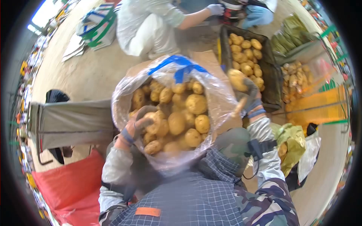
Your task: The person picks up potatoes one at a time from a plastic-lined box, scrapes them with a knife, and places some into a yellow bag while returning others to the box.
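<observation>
One potato (237, 79) in right hand (250, 98) fingers; left hand (136, 124) in sack (169, 113)

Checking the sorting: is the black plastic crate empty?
No, the black plastic crate holds a heap of yellow potatoes, and the right hand lifts another potato beside it.

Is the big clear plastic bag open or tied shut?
Open: the plastic bag's mouth gapes wide, showing potatoes heaped inside.

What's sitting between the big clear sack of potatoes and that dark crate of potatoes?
In the head view, the right hand, holding one potato, over brown cardboard between sack and crate.
</observation>
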`<state>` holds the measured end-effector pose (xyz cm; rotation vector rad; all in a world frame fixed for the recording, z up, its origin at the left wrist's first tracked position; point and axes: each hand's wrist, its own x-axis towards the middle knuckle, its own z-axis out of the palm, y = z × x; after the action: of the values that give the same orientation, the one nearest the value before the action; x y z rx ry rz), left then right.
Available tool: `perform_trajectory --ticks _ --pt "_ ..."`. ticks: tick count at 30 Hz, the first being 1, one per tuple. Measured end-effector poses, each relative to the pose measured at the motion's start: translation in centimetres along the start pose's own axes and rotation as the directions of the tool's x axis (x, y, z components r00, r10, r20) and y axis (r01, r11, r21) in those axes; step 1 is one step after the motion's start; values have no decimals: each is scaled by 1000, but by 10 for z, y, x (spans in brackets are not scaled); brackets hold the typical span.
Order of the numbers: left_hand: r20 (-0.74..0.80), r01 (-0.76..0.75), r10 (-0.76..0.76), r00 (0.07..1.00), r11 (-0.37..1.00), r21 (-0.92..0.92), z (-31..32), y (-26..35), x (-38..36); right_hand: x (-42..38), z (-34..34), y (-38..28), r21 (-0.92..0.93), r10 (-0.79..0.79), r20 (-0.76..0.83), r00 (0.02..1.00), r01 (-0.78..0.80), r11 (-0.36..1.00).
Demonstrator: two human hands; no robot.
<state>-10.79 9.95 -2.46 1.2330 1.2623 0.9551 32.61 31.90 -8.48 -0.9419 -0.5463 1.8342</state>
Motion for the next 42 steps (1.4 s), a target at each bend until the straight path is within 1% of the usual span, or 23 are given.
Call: perform_trajectory --ticks 1,2,3,4,5,8,10,12,13,14,16,18,20,21,22,25,27,28,31,34,36,37,42 --pt "7 -138 141 990 976 -166 7 -3 4 8 -17 4 -74 -42 -199 979 28 997" --pt "14 -258 277 961 911 -322 13 -6 8 19 -40 -4 94 253 -249 935 -237 967" --pt "145 124 -19 989 638 -760 19 12 10 29 -68 3 128 274 -271 923 -248 960" --pt "143 117 -3 990 600 -791 22 16 13 28 -79 7 156 300 -353 886 -260 953" --pt "144 113 11 990 560 -821 25 16 16 33 -86 11 290 380 -536 754 -258 921" --pt "169 157 -17 986 467 -870 24 16 18 23 -82 18 41 204 -407 890 -205 978" --pt "171 175 -48 984 438 -882 23 19 21 9 0 -6 -170 95 -354 930 -164 972" --pt "146 167 -81 986 431 -887 25 23 22 -16 75 -16 -664 -54 -110 993 -33 747" --pt "130 155 -84 988 469 -870 26 23 22 -26 106 -6 -788 -166 114 979 191 585" --pt "113 141 -86 990 505 -852 27 22 22 -35 125 11 -877 -143 292 946 324 354" --pt "82 113 -81 993 524 -844 31 23 22 -54 155 48 -835 26 533 846 530 -150" --pt "55 87 -80 995 493 -866 32 25 17 -87 200 82 -804 107 558 823 568 -173" --pt "-181 -120 30 983 850 -514 32 -3 10 -98 215 96 -783 196 556 808 588 -202" --pt "-210 -171 91 974 897 -407 32 -4 9 -103 217 100 -774 238 548 802 594 -217" --pt "-237 -220 152 959 931 -293 33 -4 8 -108 214 108 -750 134 601 788 613 -249" --pt "-202 -352 318 926 921 -165 28 10 14 -112 222 102 -772 250 529 811 582 -256" --pt "-177 -469 504 846 859 204 27 17 13 -114 219 107 -719 248 568 785 620 -314" --pt "-184 -396 425 886 901 176 25 15 13 -115 220 110 -691 247 589 769 638 -339" --pt "-241 -199 215 946 976 91 25 16 13 -120 228 106 -742 333 512 791 603 -292" --pt "-401 -148 128 907 989 -17 32 24 18 -94 205 114 -851 235 501 833 425 310" --pt "-518 -196 113 848 975 -108 37 24 25 -84 199 120 -733 195 540 819 343 588" --pt "-479 -203 111 871 969 -143 37 28 25 -79 198 119 -645 169 556 814 294 705" --pt "-366 -260 147 919 923 -283 32 44 18 -86 213 95 -398 333 446 830 -149 905"
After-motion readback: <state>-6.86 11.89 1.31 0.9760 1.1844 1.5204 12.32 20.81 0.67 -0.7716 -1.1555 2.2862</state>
